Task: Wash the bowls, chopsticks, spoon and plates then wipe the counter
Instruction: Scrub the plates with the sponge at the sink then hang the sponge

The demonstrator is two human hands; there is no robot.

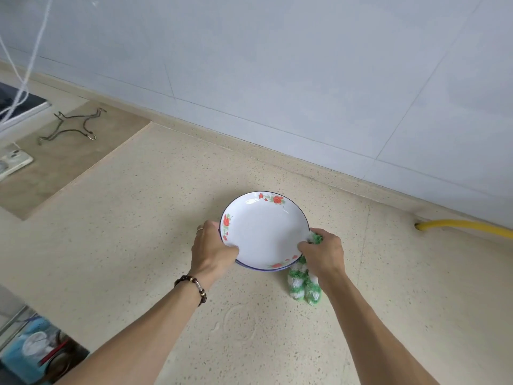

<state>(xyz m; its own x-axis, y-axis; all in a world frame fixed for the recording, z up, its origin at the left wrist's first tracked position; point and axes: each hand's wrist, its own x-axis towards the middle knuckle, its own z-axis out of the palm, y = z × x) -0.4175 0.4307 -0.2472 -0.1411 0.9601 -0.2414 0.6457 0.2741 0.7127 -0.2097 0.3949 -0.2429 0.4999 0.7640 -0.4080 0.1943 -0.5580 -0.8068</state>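
Observation:
A white plate [263, 232] with red flowers and a blue rim is held over the speckled counter [138, 245], with a second blue rim showing just under its near edge. My left hand [213, 247] grips its left edge, thumb lying on the inside. My right hand [323, 255] holds the right edge together with a green and white fluffy cloth [304, 284], which hangs down from the hand to the counter.
A wet ring mark [238, 323] lies on the counter near me. A yellow hose [466, 227] comes out at the wall on the right. On the lower ledge at left are a bent wire stand [72, 126] and a white socket strip [12, 162]. A blue container [39, 351] sits bottom left.

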